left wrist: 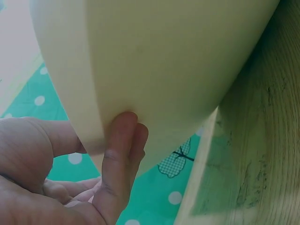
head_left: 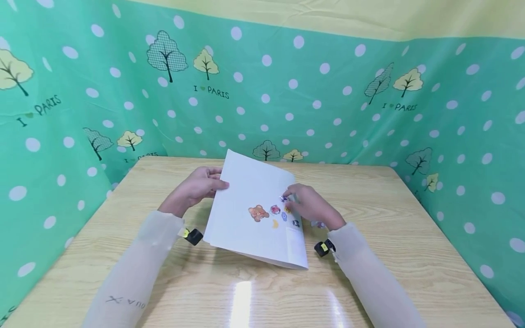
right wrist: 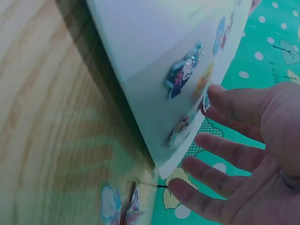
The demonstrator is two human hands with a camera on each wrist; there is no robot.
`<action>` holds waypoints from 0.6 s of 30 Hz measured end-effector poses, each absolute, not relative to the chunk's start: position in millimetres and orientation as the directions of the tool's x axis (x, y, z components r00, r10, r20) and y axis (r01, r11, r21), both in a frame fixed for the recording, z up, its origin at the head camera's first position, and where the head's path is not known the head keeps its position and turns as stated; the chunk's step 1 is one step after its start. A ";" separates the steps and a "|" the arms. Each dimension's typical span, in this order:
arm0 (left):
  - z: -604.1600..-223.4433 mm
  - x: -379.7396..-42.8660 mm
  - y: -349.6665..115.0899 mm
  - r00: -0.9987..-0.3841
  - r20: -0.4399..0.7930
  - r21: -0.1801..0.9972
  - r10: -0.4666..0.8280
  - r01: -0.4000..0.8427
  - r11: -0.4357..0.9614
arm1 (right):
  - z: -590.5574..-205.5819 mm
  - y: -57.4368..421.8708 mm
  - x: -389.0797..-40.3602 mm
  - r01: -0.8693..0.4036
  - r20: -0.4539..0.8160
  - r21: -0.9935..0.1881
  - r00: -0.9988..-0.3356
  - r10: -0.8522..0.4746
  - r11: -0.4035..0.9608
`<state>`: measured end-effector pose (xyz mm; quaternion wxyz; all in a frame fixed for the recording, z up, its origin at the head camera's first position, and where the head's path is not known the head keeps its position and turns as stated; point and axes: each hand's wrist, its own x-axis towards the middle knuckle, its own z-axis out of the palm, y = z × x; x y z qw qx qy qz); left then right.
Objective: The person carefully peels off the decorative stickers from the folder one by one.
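Observation:
A white paper sheet point(head_left: 250, 196) is held up at a tilt over the table. My left hand point(head_left: 202, 184) grips its left edge; in the left wrist view the fingers point(left wrist: 121, 154) press the paper's plain side. Stuck on the printed side are a brown bear sticker point(head_left: 258, 213), a yellow crescent sticker point(head_left: 275, 223), a blue sticker point(head_left: 284, 216) and several other small ones. At the right part of the sheet, my right hand point(head_left: 308, 203) pinches a small sticker point(right wrist: 206, 101) between thumb and index finger, close to the paper. Its other fingers are spread.
More stickers point(right wrist: 110, 202) lie on the wooden table point(head_left: 369, 255) beneath the right wrist. A green dotted curtain point(head_left: 262, 91) with tree prints surrounds the table at the back and sides. Black wrist cameras point(head_left: 193, 236) sit at both cuffs.

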<state>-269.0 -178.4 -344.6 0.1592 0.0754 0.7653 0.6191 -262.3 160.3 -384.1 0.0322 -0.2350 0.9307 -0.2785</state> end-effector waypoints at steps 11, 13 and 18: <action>-342.0 -267.1 -177.0 -0.939 -0.158 0.972 0.306 -0.094 0.213 | -386.4 154.9 -261.8 -0.411 0.148 -0.528 -0.906 -0.396 0.743; -340.8 -266.2 -177.2 -0.941 -0.162 0.972 0.297 -0.100 0.212 | -387.1 153.6 -262.0 -0.418 0.157 -0.514 -0.905 -0.396 0.749; -339.3 -265.6 -177.2 -0.942 -0.161 0.973 0.294 -0.102 0.207 | -387.7 152.7 -261.7 -0.414 0.161 -0.506 -0.907 -0.390 0.756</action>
